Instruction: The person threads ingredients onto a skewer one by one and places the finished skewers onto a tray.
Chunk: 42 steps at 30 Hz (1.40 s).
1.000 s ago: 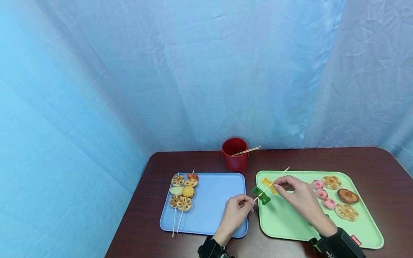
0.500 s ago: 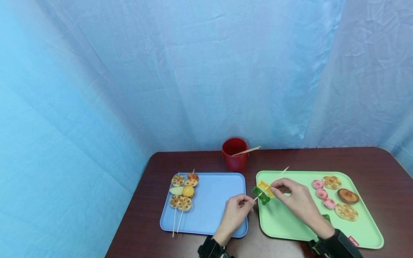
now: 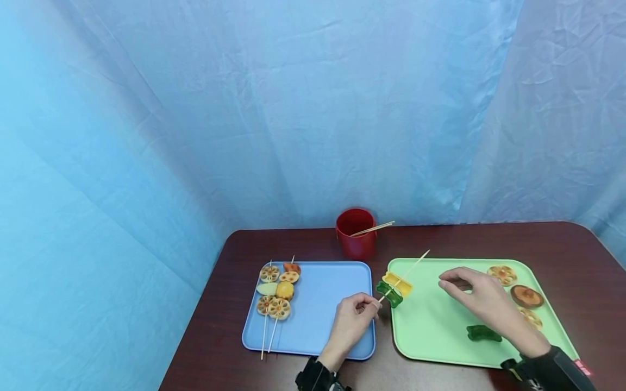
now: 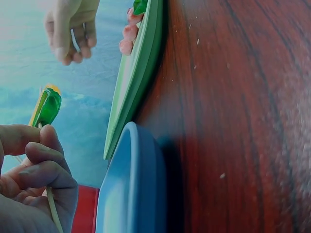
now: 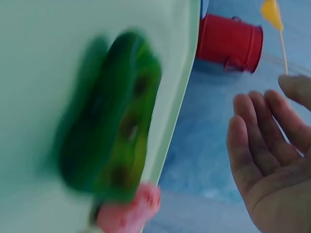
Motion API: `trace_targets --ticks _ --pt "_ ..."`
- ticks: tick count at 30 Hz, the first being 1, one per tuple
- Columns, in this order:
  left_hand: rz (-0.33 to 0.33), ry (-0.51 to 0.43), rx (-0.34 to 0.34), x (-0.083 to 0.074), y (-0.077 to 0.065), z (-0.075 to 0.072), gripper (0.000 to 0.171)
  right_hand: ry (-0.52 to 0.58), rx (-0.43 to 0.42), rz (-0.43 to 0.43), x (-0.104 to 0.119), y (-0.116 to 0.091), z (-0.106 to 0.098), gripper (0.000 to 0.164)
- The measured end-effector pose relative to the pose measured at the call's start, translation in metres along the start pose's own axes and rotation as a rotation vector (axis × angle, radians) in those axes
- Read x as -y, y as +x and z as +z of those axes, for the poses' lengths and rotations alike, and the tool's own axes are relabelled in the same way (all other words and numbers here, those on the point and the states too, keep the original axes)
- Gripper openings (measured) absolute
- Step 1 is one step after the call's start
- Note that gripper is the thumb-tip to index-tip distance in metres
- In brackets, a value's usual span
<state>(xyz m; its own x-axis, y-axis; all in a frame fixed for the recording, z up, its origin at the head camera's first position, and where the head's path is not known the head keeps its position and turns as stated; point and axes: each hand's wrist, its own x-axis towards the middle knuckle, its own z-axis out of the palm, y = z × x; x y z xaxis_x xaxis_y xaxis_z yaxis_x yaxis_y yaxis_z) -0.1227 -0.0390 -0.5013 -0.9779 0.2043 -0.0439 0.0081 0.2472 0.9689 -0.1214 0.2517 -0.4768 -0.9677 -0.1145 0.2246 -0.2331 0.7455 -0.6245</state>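
My left hand [image 3: 353, 320] pinches the lower end of a bamboo skewer [image 3: 419, 259], held tilted between the two trays. A green pepper piece [image 3: 389, 294] is threaded nearest the fingers, with a yellow pepper piece [image 3: 397, 283] against it; the skewer's tip is bare. My right hand [image 3: 481, 298] hovers over the green tray [image 3: 420, 347], its fingers loosely bent and holding nothing. Below it lies a loose green pepper piece [image 3: 484, 333], large in the right wrist view. In the head view that hand hides the pink pieces [image 4: 130, 33], which show in the left wrist view.
Two loaded skewers [image 3: 279, 308] with lotus root slices lie on the left of the blue tray [image 3: 327, 304]. A red bucket [image 3: 356, 239] holding thin sticks [image 3: 376, 229] stands behind. Lotus slices [image 3: 502, 275] and a brown mushroom-like piece [image 3: 527, 296] sit on the green tray's right.
The right hand slid the yellow pepper piece down against the green one, then let go and moved right. The left hand shifted slightly left with the skewer.
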Motion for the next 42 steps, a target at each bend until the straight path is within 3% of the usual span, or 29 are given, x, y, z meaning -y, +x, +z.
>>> trace_targets --ticks 5,14,21,30,42 --pt "0.001 -0.006 -0.005 0.001 0.001 -0.002 0.012 -0.014 0.082 -0.013 -0.016 -0.006 -0.013 0.016" --pt "-0.010 -0.018 -0.007 0.002 0.001 -0.002 0.012 -0.029 0.100 -0.176 -0.041 -0.020 -0.026 0.016" --pt "-0.016 -0.024 -0.010 0.001 0.001 -0.004 0.013 -0.019 0.270 -0.160 -0.051 -0.029 -0.033 0.015" --pt "0.000 -0.018 -0.023 0.001 0.002 -0.006 0.015 -0.080 0.170 -0.320 -0.069 -0.040 -0.032 0.020" --pt "-0.009 -0.024 -0.025 0.002 0.002 -0.006 0.015 -0.178 0.157 -0.388 -0.075 -0.048 -0.024 0.031"
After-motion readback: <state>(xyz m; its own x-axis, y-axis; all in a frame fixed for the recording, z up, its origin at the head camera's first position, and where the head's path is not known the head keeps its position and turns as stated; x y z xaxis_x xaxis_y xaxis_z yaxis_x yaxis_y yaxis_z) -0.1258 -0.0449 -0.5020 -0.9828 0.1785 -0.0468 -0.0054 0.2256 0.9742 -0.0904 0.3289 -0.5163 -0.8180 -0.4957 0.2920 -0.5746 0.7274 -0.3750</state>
